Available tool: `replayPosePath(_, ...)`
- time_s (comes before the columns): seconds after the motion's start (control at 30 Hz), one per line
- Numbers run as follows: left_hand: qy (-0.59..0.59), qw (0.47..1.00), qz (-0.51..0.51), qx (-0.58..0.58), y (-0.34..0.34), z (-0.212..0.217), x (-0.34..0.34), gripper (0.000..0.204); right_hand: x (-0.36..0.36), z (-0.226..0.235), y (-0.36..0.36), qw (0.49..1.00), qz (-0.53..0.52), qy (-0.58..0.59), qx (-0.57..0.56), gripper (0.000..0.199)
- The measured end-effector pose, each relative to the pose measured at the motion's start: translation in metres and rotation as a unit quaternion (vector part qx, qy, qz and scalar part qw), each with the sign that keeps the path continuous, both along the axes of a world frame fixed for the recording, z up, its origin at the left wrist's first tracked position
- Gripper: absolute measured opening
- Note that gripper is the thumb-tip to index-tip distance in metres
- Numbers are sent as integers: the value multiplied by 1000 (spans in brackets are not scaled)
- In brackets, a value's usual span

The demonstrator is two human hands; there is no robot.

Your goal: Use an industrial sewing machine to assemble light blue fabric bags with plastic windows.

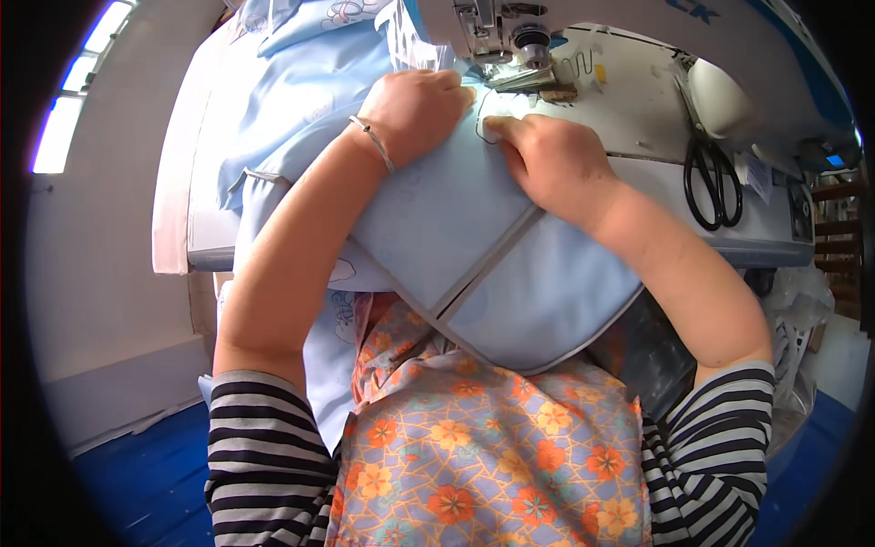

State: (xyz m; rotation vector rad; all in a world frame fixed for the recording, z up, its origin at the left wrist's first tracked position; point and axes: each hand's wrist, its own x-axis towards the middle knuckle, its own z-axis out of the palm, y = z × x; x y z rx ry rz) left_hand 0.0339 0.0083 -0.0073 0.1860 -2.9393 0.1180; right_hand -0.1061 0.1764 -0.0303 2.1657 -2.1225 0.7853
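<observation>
Light blue cloth [428, 219] with grey-bound edges lies over the front of the sewing table and hangs down toward my lap. My left hand [419, 109] is closed on it just left of the presser foot, knuckles up, with its fingertips partly hidden. To the right of the foot, my right hand [561, 164] pinches the cloth's edge between thumb and forefinger. A dark curved edge shows beside that pinch. The sewing machine's head [510, 36] stands right above and beyond both hands, and the needle itself is too small to make out.
Black-handled scissors [714, 182] lie on the table's right side, blades pointing away. More light blue cloth [310, 100] with line drawings is heaped at the left. A white rounded object [715, 96] sits under the machine arm. The table's front edge [214, 260] runs below my forearms.
</observation>
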Motion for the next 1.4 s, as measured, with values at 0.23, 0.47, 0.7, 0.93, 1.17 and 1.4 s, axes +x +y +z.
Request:
replayPosePath(0.23, -69, 993, 95, 29, 36, 8, -16, 15, 0, -5, 1, 999, -7, -35, -32, 20)
replayPosePath(0.47, 11, 984, 160, 77, 65, -2, -17, 16, -8, 0, 1, 1000, 10, -26, -12, 15)
replayPosePath(0.7, 81, 982, 152, 80, 65, -14, -15, 17, -9, -3, -1, 1000, 0, -7, -8, 17)
replayPosePath(0.93, 93, 973, 141, 158, 52, -10, -17, 12, -1, -7, 0, 998, -45, -9, -49, 22)
replayPosePath(1.17, 97, 975, 115, 167, 39, -1, -8, 15, 18, -2, -17, 996, -43, -1, -74, 14)
replayPosePath(1.4, 267, 934, 144, 190, -18, 55, 68, 35, 20, -1, -15, 991, -129, 21, 13, 20)
